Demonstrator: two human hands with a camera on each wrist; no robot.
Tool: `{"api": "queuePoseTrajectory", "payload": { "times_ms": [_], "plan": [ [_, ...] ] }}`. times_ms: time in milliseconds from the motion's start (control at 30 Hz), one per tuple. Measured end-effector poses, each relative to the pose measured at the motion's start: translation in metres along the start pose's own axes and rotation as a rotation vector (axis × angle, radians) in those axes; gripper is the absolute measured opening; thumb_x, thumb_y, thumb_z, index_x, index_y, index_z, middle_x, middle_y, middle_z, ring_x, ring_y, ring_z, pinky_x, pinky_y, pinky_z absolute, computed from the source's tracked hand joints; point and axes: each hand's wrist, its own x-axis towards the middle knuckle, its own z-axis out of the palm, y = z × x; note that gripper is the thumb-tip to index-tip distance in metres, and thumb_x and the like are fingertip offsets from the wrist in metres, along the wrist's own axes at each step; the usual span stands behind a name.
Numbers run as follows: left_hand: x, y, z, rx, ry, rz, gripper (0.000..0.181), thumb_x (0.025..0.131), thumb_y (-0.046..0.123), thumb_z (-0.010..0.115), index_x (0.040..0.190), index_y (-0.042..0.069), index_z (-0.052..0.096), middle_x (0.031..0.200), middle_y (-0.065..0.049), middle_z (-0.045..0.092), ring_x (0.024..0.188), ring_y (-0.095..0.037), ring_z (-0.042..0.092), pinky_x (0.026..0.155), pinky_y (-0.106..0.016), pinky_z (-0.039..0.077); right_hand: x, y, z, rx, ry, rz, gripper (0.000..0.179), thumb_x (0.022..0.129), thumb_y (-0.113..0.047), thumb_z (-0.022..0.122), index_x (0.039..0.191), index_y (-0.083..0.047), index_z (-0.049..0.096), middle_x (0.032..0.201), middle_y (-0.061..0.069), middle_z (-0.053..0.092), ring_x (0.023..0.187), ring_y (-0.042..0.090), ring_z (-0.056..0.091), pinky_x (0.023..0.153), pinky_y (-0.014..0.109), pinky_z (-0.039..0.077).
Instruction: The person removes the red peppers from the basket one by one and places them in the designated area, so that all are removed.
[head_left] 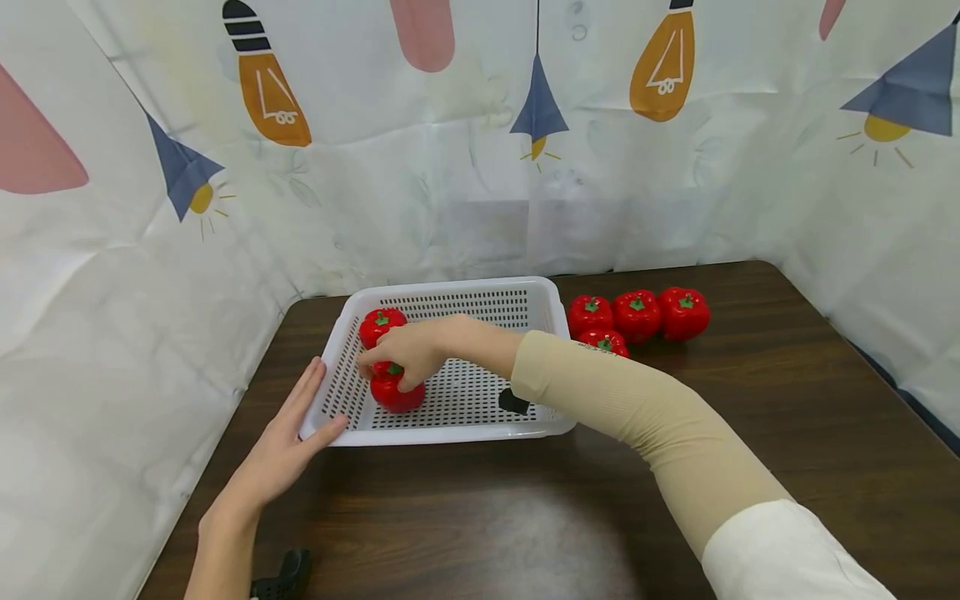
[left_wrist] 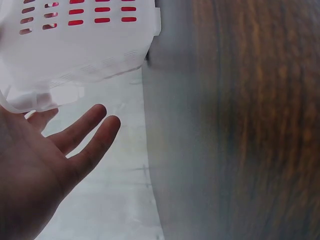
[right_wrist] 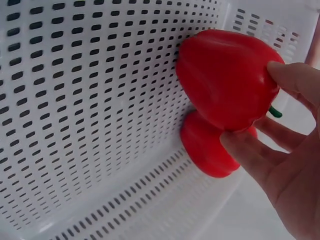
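Note:
A white perforated basket (head_left: 450,289) sits on the dark wooden table (head_left: 525,517). My right hand (head_left: 401,352) reaches into its left side and grips a red toy pepper (head_left: 396,393) (right_wrist: 225,80) from above. A second red pepper (head_left: 380,324) (right_wrist: 207,147) lies just behind it in the basket's far left corner. My left hand (head_left: 288,437) (left_wrist: 45,160) rests flat with straight fingers against the basket's near left corner (left_wrist: 75,60). Several more red peppers (head_left: 637,317) lie on the table to the right of the basket.
A patterned white curtain (head_left: 480,142) walls off the table at the back and both sides. A small black object (head_left: 513,401) shows under my right forearm inside the basket. Another black object (head_left: 281,577) lies at the table's near left edge.

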Motion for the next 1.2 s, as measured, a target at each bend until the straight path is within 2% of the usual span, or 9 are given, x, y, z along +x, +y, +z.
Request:
{"api": "queuePoseTrajectory", "payload": {
  "times_ms": [133, 300, 567, 900, 1033, 1200],
  "plan": [
    [0.0, 0.001, 0.0, -0.001, -0.003, -0.004, 0.089, 0.098, 0.031, 0.069, 0.167, 0.024, 0.013, 0.172, -0.002, 0.003, 0.146, -0.046, 0.027, 0.105, -0.076, 0.028, -0.004, -0.004, 0.001, -0.025, -0.019, 0.024, 0.063, 0.089, -0.025, 0.081, 0.144, -0.024, 0.051, 0.132, -0.004, 0.057, 0.12, 0.012, 0.048, 0.089, 0.027, 0.053],
    [0.0, 0.002, 0.0, -0.005, -0.004, 0.006, 0.089, 0.098, 0.029, 0.069, 0.167, 0.022, 0.013, 0.172, -0.005, 0.004, 0.146, -0.047, 0.027, 0.105, -0.076, 0.027, -0.008, -0.009, 0.003, -0.088, -0.034, 0.015, 0.069, 0.087, -0.027, 0.084, 0.146, -0.025, 0.05, 0.134, -0.001, 0.057, 0.121, 0.014, 0.05, 0.09, 0.028, 0.053],
    [0.0, 0.002, 0.001, -0.01, 0.006, 0.019, 0.089, 0.098, 0.028, 0.069, 0.167, 0.02, 0.013, 0.172, -0.006, 0.004, 0.146, -0.048, 0.027, 0.105, -0.076, 0.027, -0.021, -0.006, 0.005, -0.073, -0.071, 0.028, 0.066, 0.087, -0.022, 0.084, 0.143, -0.026, 0.05, 0.13, -0.003, 0.056, 0.116, 0.012, 0.049, 0.087, 0.026, 0.054],
    [-0.001, -0.001, 0.002, -0.023, 0.012, 0.025, 0.089, 0.098, 0.026, 0.07, 0.167, 0.02, 0.013, 0.172, -0.004, 0.003, 0.148, -0.048, 0.021, 0.107, -0.076, 0.023, -0.045, -0.003, 0.003, -0.085, -0.128, 0.021, 0.067, 0.088, -0.014, 0.082, 0.146, -0.026, 0.051, 0.139, 0.0, 0.051, 0.127, 0.016, 0.045, 0.089, 0.028, 0.055],
    [-0.001, -0.001, 0.002, -0.029, 0.012, 0.028, 0.089, 0.098, 0.026, 0.07, 0.167, 0.02, 0.014, 0.172, -0.006, 0.003, 0.149, -0.048, 0.02, 0.108, -0.076, 0.021, -0.058, 0.0, 0.0, -0.065, -0.113, 0.016, 0.066, 0.089, -0.009, 0.08, 0.145, -0.026, 0.051, 0.141, 0.0, 0.049, 0.128, 0.016, 0.044, 0.09, 0.029, 0.054],
    [-0.001, -0.001, 0.003, -0.036, 0.013, 0.034, 0.088, 0.098, 0.025, 0.069, 0.167, 0.02, 0.014, 0.172, -0.004, 0.003, 0.15, -0.046, 0.018, 0.111, -0.073, 0.018, -0.077, 0.004, -0.005, -0.045, -0.063, 0.001, 0.067, 0.088, -0.009, 0.08, 0.147, -0.025, 0.051, 0.142, 0.0, 0.049, 0.129, 0.017, 0.045, 0.09, 0.03, 0.054]
  ]
}}
